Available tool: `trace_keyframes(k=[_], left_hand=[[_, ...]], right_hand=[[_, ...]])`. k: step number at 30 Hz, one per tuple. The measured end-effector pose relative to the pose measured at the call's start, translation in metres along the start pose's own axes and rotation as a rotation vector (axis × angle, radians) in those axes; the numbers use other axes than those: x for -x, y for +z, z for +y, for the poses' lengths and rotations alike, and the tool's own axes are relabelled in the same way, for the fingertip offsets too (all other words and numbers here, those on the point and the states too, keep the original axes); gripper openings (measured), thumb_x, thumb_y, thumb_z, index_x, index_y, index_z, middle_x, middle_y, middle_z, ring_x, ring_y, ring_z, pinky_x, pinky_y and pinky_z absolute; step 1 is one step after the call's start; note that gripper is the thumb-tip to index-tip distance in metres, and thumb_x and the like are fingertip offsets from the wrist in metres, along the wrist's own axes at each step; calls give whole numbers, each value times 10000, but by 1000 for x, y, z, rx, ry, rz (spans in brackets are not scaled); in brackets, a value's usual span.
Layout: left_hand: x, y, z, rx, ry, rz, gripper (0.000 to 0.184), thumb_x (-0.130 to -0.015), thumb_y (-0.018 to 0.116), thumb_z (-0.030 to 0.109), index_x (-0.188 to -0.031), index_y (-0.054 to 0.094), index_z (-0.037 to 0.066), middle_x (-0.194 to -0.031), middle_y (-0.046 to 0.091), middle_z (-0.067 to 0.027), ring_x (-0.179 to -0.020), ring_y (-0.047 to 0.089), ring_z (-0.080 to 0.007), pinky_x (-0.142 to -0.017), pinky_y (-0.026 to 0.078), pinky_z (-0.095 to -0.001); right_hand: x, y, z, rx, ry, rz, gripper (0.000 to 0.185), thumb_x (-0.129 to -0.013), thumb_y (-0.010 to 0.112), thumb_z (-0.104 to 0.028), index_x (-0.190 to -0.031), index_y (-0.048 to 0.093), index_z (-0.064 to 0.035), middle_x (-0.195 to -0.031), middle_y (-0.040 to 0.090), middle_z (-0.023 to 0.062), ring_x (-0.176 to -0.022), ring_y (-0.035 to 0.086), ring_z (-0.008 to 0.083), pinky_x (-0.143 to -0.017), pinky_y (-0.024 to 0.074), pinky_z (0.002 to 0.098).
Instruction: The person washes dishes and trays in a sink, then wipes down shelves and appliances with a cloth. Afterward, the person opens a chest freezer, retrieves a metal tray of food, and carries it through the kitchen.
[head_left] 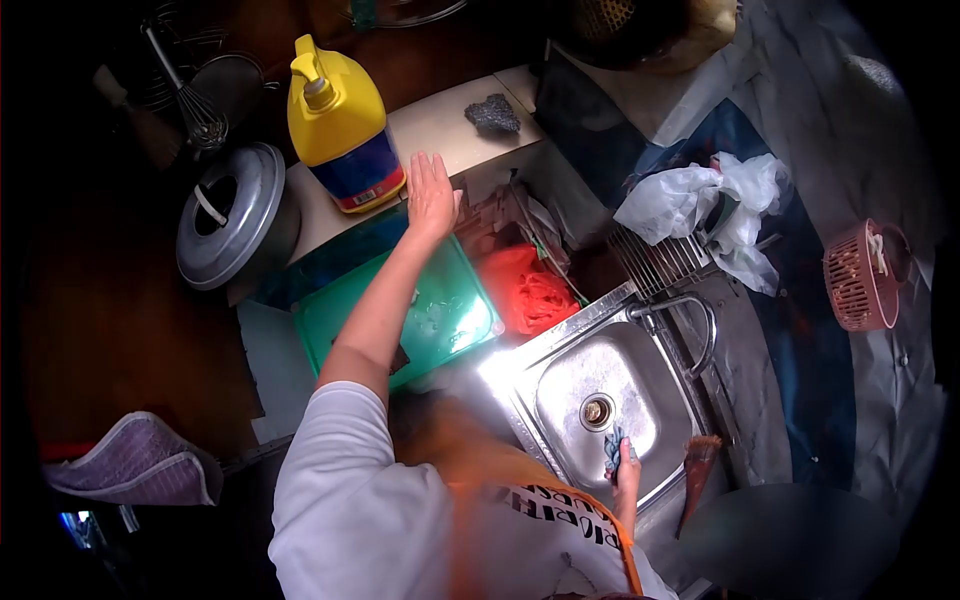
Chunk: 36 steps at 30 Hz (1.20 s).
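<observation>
Left arm is stretched out long, forearm crossing over the green tray (pixel 455 290). Left hand (pixel 433 203) is flat and empty, back up, fingers straight and together, thumb a bit out; sits just beside the yellow jug (pixel 345 120) at the edge of the pale bench (pixel 440 128), can't tell if touching. Right hand (pixel 626 478) is closed on a grey-blue scrubber (pixel 613 450), over the sink (pixel 560 385) basin near the drain (pixel 597 411). Dark scouring pad (pixel 493 116) lies beyond the left fingertips.
</observation>
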<state>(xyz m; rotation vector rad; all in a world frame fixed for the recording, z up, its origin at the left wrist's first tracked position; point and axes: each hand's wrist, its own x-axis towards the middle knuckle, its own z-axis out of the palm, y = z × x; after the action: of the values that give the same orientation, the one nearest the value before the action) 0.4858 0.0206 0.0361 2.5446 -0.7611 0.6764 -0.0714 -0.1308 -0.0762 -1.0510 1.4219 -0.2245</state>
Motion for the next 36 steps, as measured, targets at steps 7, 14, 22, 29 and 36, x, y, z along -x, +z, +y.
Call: trace_keyframes(k=[7, 14, 22, 29, 36], left_hand=[[110, -17, 138, 1221, 555, -822, 505, -908, 511, 152, -1378, 374, 30, -1453, 334, -151, -1330, 344, -293, -1092, 282, -361], [156, -7, 212, 863, 605, -1253, 313, -865, 540, 189, -1159, 591, 93, -1058, 612, -158, -1084, 551, -293, -899, 439, -414], [-33, -9, 116, 533, 443, 1, 574, -700, 738, 132, -1233, 526, 103, -1385, 359, -179, -1304, 303, -368, -1045, 283, -497], [-110, 43, 27, 499, 190, -131, 493, -665, 608, -49, -1125, 568, 124, -1271, 464, -165, -1169, 424, -423, -959, 401, -461], [72, -24, 47, 944, 144, -284, 516, -568, 500, -143, -1034, 593, 58, -1154, 557, -166, -1075, 533, -375, -907, 443, -394]], right_hand=[[6, 51, -16, 4, -39, -102, 395, -862, 628, -408, -971, 591, -30, -672, 544, 12, -453, 455, 93, -370, 367, 254], [10, 51, -22, -132, -61, -4, 377, -863, 647, -286, -1128, 586, -25, -827, 647, 58, -593, 596, 130, -458, 502, 268], [17, 14, 5, 49, 52, 86, 385, -943, 500, -385, -1036, 626, -34, -797, 636, 34, -657, 589, 124, -576, 484, 258], [30, 95, -92, -417, -158, -294, 323, -952, 488, -300, -1124, 561, -36, -980, 631, 63, -817, 624, 150, -681, 523, 280], [50, 274, -281, -26, -1103, -331, 384, -969, 460, -218, -1247, 510, 43, -1235, 551, 125, -1132, 517, 192, -978, 382, 316]])
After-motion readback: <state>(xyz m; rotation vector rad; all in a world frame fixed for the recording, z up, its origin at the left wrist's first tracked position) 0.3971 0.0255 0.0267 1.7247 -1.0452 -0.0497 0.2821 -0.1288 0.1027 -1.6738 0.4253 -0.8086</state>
